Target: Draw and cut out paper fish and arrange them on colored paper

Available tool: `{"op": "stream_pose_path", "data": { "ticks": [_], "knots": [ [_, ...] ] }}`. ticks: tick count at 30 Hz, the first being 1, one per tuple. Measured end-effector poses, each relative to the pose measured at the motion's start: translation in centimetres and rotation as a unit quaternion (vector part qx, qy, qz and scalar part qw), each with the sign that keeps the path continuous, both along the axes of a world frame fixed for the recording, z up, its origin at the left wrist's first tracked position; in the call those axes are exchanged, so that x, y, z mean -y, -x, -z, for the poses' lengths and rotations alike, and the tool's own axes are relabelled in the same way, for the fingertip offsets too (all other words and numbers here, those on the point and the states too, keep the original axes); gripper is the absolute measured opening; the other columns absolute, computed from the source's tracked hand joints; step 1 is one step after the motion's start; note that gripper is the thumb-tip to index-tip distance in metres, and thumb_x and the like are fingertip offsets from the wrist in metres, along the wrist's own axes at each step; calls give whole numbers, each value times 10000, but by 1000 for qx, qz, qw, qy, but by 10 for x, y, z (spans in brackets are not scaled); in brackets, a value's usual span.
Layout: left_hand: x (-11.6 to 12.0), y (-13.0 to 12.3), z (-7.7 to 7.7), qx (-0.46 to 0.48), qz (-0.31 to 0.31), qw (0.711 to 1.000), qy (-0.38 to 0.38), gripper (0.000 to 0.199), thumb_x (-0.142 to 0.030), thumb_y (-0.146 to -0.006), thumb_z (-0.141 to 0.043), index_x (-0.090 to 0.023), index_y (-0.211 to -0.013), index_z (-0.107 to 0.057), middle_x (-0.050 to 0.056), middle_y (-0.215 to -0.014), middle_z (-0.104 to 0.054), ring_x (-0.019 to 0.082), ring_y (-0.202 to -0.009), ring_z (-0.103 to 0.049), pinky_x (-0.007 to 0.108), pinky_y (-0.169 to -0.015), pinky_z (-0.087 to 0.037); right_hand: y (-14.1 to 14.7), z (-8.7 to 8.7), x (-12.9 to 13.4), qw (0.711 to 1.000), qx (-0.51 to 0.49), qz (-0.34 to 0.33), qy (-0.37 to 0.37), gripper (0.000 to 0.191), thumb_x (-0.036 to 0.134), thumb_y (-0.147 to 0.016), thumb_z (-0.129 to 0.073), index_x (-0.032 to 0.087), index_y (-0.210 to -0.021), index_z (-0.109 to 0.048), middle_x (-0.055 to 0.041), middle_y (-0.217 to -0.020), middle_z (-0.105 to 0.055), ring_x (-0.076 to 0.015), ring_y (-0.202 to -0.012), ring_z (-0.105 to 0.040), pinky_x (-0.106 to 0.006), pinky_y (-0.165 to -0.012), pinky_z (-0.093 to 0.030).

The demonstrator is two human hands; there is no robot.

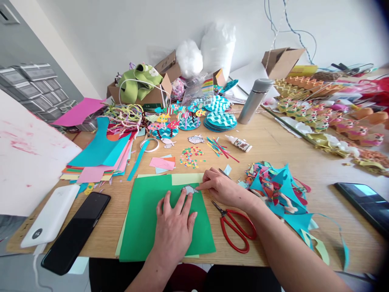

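Note:
A green sheet [142,219] lies on pale yellow-green paper near the table's front edge. On its upper part rests a small white fish cutout [191,189] with a dark outline. My left hand [174,223] lies spread on the green sheet, two fingertips pressing on the fish. From the right, my right hand [217,184] touches the fish's tail end with the index finger, its other fingers curled; a dark, thin tool [224,173] shows just behind this hand. Red-handled scissors [238,230] lie right of the sheet, blades slightly below my right hand.
Colored paper scraps [282,194] are heaped at right, near a phone [364,202]. Another phone [77,231] and a white power bank [50,215] lie left. Beyond the sheet are confetti [192,157], a glue bottle [240,143], a steel flask [255,101] and stacked papers [100,150].

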State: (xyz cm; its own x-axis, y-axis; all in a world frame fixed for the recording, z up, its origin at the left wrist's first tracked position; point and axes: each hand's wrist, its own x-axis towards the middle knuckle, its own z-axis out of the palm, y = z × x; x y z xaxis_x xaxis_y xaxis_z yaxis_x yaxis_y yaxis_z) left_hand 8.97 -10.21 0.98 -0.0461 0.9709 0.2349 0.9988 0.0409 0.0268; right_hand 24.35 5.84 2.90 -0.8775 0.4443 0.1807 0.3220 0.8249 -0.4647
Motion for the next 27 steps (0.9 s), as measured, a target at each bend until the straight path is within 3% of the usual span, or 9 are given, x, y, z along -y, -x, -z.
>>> {"op": "stream_pose_path", "data": {
  "ticks": [15,27],
  "knots": [
    [0,0,0,7,2,1000,7,437,-402,-959,-397,-348,-1386,-471,-81,-1452,-462,355,-1263,-387,533,-971,-386,0,-3,1,1000,0,-5,1,533,-51,-786,-480,296,-1111,-720,-73,-889,-594,-184,-861,-491,-318,-780,-443],
    [-1,-1,1,-1,1,1000,5,451,-409,-951,-415,-356,-1397,-453,-42,-1447,-477,344,-1250,-408,531,-965,-392,-1,-1,2,1000,21,-8,-10,525,-21,-812,-493,336,-1134,-704,-71,-903,-586,-189,-878,-482,-323,-793,-436]
  ]
}}
